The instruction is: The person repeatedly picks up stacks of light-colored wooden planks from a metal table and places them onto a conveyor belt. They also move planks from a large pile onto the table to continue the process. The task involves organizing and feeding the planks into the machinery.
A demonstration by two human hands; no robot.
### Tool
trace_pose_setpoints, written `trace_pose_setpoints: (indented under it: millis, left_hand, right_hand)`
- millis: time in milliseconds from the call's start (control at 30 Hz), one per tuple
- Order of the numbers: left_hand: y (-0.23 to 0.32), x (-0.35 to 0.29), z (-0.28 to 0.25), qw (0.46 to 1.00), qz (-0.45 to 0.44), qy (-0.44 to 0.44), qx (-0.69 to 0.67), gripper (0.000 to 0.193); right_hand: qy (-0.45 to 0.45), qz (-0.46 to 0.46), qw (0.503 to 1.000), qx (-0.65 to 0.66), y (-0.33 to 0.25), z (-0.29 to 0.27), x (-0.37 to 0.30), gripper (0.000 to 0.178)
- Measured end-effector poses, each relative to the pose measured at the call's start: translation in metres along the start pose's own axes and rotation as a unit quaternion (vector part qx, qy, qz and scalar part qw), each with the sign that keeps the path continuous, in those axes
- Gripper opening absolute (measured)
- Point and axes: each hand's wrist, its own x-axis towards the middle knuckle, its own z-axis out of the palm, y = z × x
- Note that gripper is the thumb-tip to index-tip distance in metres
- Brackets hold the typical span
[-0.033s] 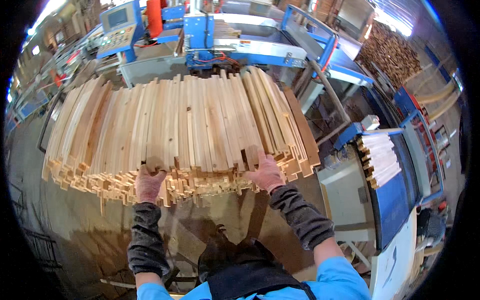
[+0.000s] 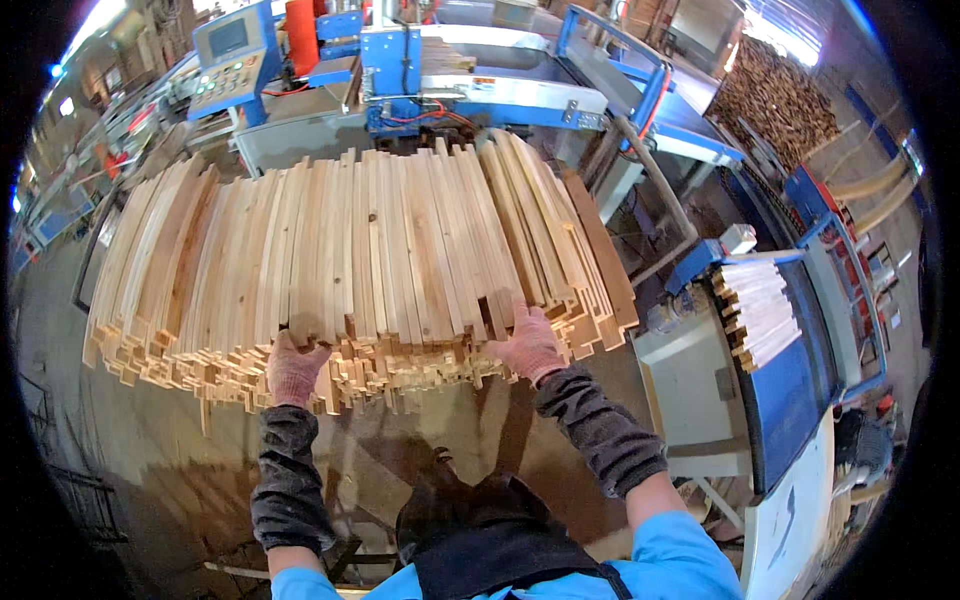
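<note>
A wide stack of pale wooden strips (image 2: 375,240) lies in front of me, the strips side by side with their near ends uneven. Both my hands wear pinkish knit gloves. My left hand (image 2: 297,370) grips the near ends left of the middle, its fingertips partly sunk among the strips. Further right, my right hand (image 2: 530,345) is closed around near ends too, fingers on top and thumb pointing inward. A section of the top layer lies between the two hands. How many strips each hand holds cannot be made out.
Behind the stack stands a blue-and-white machine (image 2: 530,98) with a control panel (image 2: 228,62). At the right, more strips (image 2: 758,312) lie on a blue conveyor (image 2: 790,400). A bent metal bar (image 2: 665,190) stands beside the stack. A person (image 2: 868,440) is partly visible at the far right.
The view has shifted very slightly. Both hands keep the same hold on the strips, and the stack looks unmoved.
</note>
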Motion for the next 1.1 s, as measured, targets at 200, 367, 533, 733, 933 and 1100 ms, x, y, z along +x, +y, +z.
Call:
trace_pose_setpoints:
  millis: [200,367,533,733,933,1100]
  left_hand:
    - [0.06,-0.001,-0.003,0.982,-0.015,-0.039,0.184,0.062]
    - [0.047,0.011,-0.011,0.979,-0.012,-0.056,0.195,0.055]
    - [0.039,0.013,-0.009,0.979,0.02,-0.05,0.198,0.042]
    - [0.041,-0.059,-0.025,0.98,0.002,-0.052,0.19,0.034]
    - [-0.016,-0.184,-0.068,0.988,-0.02,-0.086,0.126,0.028]
    - [-0.04,-0.156,-0.09,0.946,-0.133,-0.205,-0.214,0.055]
  right_hand:
    - [0.068,0.004,0.997,-0.033,0.021,0.017,0.001,0.116]
    - [0.062,0.027,0.998,-0.015,0.011,0.016,0.007,0.105]
    - [0.112,0.005,0.993,-0.023,0.012,0.025,-0.002,0.095]
    - [0.107,-0.047,0.991,0.067,0.012,0.012,-0.077,0.087]
    - [0.029,0.026,0.997,0.069,0.041,0.021,-0.199,0.106]
    - [-0.055,0.04,0.959,0.276,0.104,0.027,-0.19,0.103]
